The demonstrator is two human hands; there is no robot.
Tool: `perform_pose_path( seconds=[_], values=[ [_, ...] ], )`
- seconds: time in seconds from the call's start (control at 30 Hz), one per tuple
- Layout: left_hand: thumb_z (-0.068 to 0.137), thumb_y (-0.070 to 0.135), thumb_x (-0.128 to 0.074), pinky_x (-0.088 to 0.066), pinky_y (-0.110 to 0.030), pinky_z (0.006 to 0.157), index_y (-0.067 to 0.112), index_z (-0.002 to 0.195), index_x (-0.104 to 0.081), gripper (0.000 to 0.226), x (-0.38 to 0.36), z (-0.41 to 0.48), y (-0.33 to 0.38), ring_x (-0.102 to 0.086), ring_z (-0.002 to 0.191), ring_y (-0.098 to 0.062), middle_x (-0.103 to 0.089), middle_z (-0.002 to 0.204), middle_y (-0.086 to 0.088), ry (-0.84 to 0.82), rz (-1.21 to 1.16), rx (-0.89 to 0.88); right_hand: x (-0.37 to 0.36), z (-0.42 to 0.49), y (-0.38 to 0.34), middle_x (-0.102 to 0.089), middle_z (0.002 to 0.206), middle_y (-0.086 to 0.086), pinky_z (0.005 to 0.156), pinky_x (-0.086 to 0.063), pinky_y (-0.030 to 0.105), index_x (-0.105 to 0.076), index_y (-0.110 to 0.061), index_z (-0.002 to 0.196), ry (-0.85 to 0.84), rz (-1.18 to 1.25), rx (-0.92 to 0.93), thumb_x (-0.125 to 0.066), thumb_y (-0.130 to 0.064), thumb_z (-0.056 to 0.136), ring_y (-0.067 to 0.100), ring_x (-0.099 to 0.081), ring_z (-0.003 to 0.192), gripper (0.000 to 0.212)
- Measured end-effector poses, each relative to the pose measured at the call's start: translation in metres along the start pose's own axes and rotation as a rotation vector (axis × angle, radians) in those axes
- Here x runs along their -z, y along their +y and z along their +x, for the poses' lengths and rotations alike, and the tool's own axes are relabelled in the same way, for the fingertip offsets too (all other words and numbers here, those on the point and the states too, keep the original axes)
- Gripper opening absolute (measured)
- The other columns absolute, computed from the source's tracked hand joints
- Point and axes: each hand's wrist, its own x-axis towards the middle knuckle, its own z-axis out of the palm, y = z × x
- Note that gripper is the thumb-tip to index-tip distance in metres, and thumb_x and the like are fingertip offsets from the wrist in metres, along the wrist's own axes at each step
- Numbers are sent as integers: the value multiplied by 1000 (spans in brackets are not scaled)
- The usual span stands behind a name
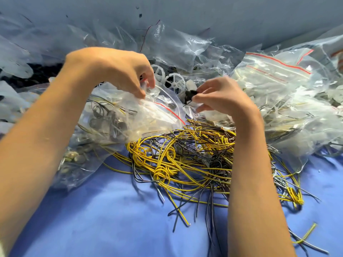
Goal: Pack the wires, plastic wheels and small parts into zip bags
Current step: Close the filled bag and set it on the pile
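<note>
From the head camera, the left hand (118, 71) pinches the open mouth of a clear zip bag (148, 115) between thumb and fingers, lifting it above the yellow and black wires (185, 156) heaped on the blue cloth (111, 210). The right hand (222, 97) grips a small black part (191, 94) in its fingertips just beside the bag's mouth; what the part is cannot be made out. Two white plastic wheels (175, 83) lie just behind. Filled bags (278, 80) are piled at right.

Two plastic wheels (158, 71) (175, 83), two hands (118, 71) (220, 97)
</note>
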Motion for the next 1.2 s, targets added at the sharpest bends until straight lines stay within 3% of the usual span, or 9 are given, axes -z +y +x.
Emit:
perform_pose_path(
  seconds=[0.1,0.3,0.37,0.57,0.73,0.83,0.97,1.1,1.2],
  values=[
    [74,29,-76,-51,-33,69,39,93,-61,26,0,3,2,-57,72,-10,-57,81,10,21,-7,-38,7,-1,-5,-72,89,6,74,-60,30,-70,-11,93,65,31,5,-70,-14,79,11,-72,64,14],
    [78,22,-72,-47,-33,73,26,108,-67,31,-3,2,10,-57,77,-18,-58,85,3,109,-30,-66,4,-6,-25,-74,75,-1,67,-55,23,-71,-15,87,-11,71,127,-73,-13,74,7,-69,67,13],
    [80,18,-69,-39,-29,68,24,109,-68,30,-2,2,13,-54,73,-7,-55,82,6,170,-56,-114,-2,-5,-34,-74,77,-2,66,-53,26,-72,-17,87,-108,-47,167,-74,-14,73,5,-65,66,14],
    [81,9,-60,-30,-19,70,20,109,-69,32,1,-1,18,-48,71,-2,-47,82,9,329,-119,-181,-21,-8,-51,-65,96,31,91,-51,44,-67,-2,107,-355,68,192,-57,2,87,19,-54,79,23],
    [81,1,-58,-33,-19,65,15,105,-70,31,4,-3,18,-46,70,-14,-55,90,-6,481,-162,-182,-15,-5,-44,-63,74,-1,84,-54,31,-66,-6,101,-343,126,157,-56,-18,95,9,-59,69,17],
    [78,5,-55,-34,-11,63,15,101,-71,30,6,-6,20,-44,67,-10,-53,88,-6,557,-228,-145,-13,-5,-40,-67,76,-2,71,-54,19,-69,-7,97,-282,154,127,-52,-35,96,5,-62,65,33],
    [77,18,-51,-33,-21,68,14,100,-71,30,10,-8,19,-44,72,-12,-51,88,-3,680,-261,-49,-6,-7,-36,-54,65,-2,61,-36,23,-68,-7,81,-232,11,222,-59,-54,86,8,-45,59,48],
    [89,23,-54,-34,-13,65,11,103,-69,23,13,-4,9,-44,78,-11,-50,93,-4,762,-293,10,2,-7,-33,-55,63,-14,49,-30,11,-69,-21,79,-273,-170,231,-73,-42,77,-9,-45,53,21],
    [91,32,-51,-36,-16,62,15,102,-67,26,15,-2,4,-44,63,-1,-52,85,-5,698,-416,-18,2,-5,-25,-52,69,-14,64,-36,15,-66,-24,79,-290,-236,196,-71,-35,82,-8,-47,63,12]
  ],
)
